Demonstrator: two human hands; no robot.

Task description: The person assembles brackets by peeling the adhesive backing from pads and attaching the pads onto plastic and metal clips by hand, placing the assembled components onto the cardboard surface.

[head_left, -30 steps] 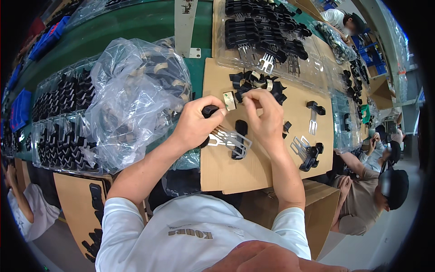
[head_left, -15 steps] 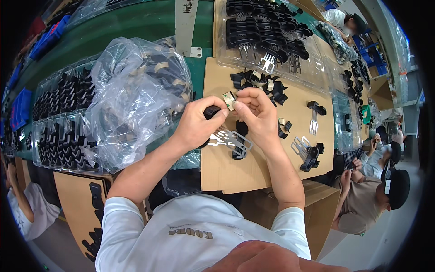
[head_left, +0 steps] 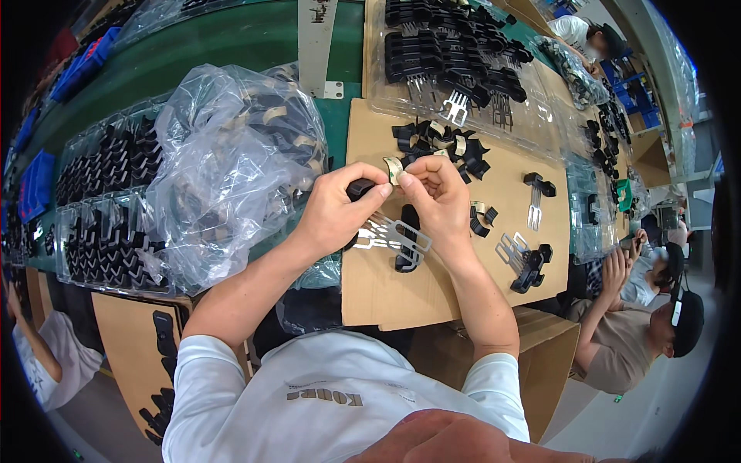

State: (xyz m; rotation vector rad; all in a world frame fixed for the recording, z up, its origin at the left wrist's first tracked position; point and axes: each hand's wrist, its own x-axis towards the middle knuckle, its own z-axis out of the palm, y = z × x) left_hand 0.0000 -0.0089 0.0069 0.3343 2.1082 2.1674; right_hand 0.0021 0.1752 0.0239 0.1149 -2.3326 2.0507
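Observation:
My left hand (head_left: 340, 207) is closed round a black plastic part (head_left: 359, 190), most of which the fingers hide. With thumb and fingertips, my right hand (head_left: 438, 199) pinches a small curved piece with a beige face (head_left: 392, 167). My left fingertips meet this piece at its lower edge. Below the hands are slotted silver metal plates (head_left: 413, 238); which one belongs to the held part I cannot tell. Another black part (head_left: 407, 261) lies on the cardboard (head_left: 386, 297) there. Just beyond my hands sits a pile of black curved pieces (head_left: 472, 159), some beige-faced.
Black parts with metal prongs (head_left: 532, 266) lie to the right. A clear tray of similar parts (head_left: 448, 65) stands at the back. Left are a clear plastic bag (head_left: 231, 170) and trays of black pieces (head_left: 108, 224). A metal post (head_left: 315, 46) rises behind. Co-workers (head_left: 617, 339) sit at right.
The curved piece has turned in my fingertips, its beige face now narrower and more upright. My right hand has shifted slightly. A co-worker on the right has raised their hands.

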